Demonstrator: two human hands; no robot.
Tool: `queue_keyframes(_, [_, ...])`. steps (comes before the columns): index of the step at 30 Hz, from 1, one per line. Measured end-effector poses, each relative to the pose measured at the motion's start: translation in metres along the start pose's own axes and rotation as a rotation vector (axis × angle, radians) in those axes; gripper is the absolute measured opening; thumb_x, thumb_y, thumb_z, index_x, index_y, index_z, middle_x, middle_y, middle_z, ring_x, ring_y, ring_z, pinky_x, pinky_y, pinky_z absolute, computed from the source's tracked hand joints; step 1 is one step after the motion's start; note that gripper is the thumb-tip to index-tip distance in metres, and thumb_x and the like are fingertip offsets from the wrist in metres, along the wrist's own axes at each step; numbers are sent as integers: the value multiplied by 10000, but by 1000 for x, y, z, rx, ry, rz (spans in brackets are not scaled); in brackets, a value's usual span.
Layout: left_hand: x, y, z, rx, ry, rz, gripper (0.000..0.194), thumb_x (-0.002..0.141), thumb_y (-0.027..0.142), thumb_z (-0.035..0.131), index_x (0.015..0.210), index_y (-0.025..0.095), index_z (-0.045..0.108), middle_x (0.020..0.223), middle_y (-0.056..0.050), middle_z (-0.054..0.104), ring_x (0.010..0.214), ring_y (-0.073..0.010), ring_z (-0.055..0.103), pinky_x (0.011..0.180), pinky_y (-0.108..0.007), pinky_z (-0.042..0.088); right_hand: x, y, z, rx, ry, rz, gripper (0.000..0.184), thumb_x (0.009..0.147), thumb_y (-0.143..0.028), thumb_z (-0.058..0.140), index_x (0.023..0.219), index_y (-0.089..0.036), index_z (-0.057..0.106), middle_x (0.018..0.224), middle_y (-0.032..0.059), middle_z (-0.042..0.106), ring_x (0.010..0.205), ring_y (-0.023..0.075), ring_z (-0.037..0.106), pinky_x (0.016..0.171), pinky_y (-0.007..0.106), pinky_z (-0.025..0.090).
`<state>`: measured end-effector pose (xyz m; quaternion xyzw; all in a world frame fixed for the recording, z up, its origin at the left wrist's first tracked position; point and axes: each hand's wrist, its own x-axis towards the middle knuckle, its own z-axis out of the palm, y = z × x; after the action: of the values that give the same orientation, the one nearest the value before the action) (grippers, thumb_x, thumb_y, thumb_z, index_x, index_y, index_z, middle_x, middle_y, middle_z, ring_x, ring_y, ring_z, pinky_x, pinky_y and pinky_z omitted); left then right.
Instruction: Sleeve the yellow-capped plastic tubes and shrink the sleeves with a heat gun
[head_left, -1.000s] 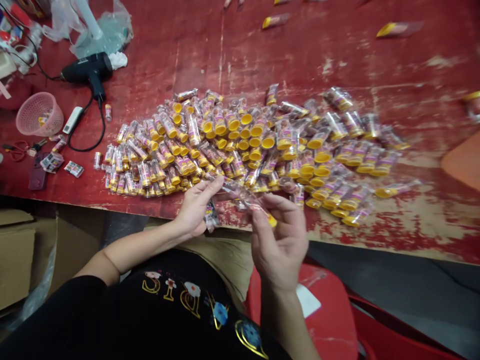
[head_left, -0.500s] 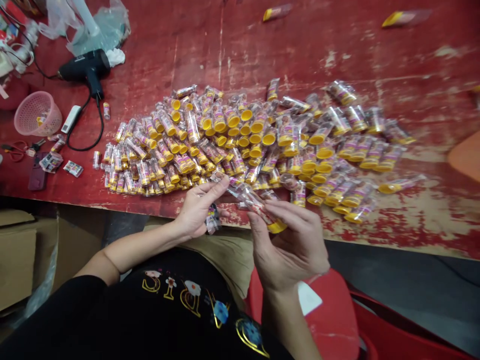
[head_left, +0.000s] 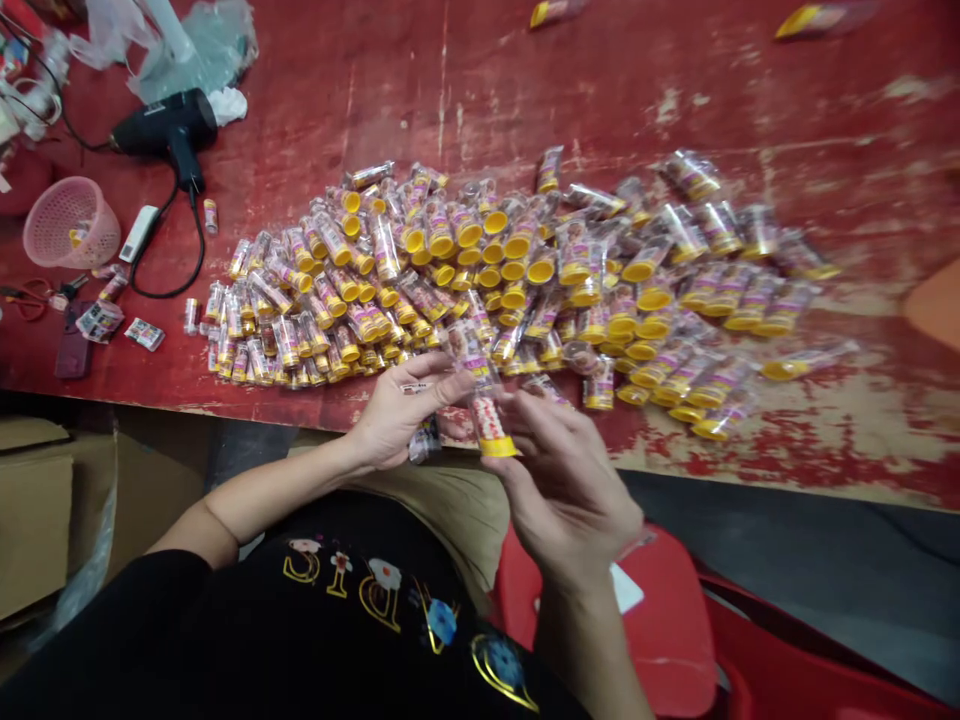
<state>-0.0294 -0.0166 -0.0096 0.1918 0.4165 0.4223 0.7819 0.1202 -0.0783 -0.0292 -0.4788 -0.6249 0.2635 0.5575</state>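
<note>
It looks like a small workshop or packing room, where goods are handled in quantity. The worktable, filling twelve o'clock, has a red surface scuffed through to pale patches just past three. Across its middle spreads a heap of near-identical clear tubes with yellow ends, far too many for a household. At ten o'clock lies a corded black heat gun, plastic bags just beyond it; a pink mesh basket sits between nine and ten. Cardboard stands near half past eight, and plain grey floor shows around four.
</note>
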Motion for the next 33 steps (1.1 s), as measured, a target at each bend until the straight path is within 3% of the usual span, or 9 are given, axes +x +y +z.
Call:
queue_keyframes(3, [-2,-2,-2,73,-83,-55,598,582,471,1000,1001,122,755,878,-36,761,634,-95,673,523,-192,534,2,5,2,-36,153,6,610,868,-160,793,1427,-366,665,1086,56,673,938,189,686,718,304,610])
queue_keyframes(8, [-4,-9,-4,84,-96,-61,697,586,484,997,1133,137,740,1015,-71,782,673,-105,693,545,-205,547,4,8,1,-155,69,-75,587,916,-119,717,1441,-375,651,1119,70,664,1021,205,672,818,341,596])
queue_keyframes(14, [-5,-14,-1,126,-130,-53,739,613,474,989,1220,151,718,1126,-110,788,748,-137,725,569,-209,557,1,4,8,-182,261,-55,628,863,-29,747,1349,-425,707,989,22,668,879,141,665,746,280,546])
queue_keyframes(21, [-2,-16,1,137,-125,-56,757,594,503,989,1213,159,720,1140,-107,788,733,-133,722,571,-218,564,-2,7,5,-176,255,-24,506,885,-112,748,1322,-369,738,1050,45,693,954,181,698,797,330,597])
queue_keyframes(25, [1,-14,0,170,-86,-43,731,589,481,995,1193,167,730,1093,-90,793,701,-114,699,572,-214,560,0,4,-4,-17,226,131,459,933,-209,702,1378,-325,707,1242,91,699,1148,252,695,963,447,599])
queue_keyframes(27, [2,-15,-2,223,-92,-52,721,585,476,996,1187,172,741,1066,-82,792,704,-116,697,555,-203,543,2,3,-7,82,215,246,401,959,-261,682,1354,-308,721,1272,92,715,1196,252,692,1027,452,578])
queue_keyframes(33, [10,-18,-2,337,-206,-123,679,649,440,968,1209,133,739,964,-91,785,728,-140,737,461,-146,383,16,29,-10,233,126,540,423,847,-399,808,1238,-245,760,1173,90,776,1059,217,744,940,369,613])
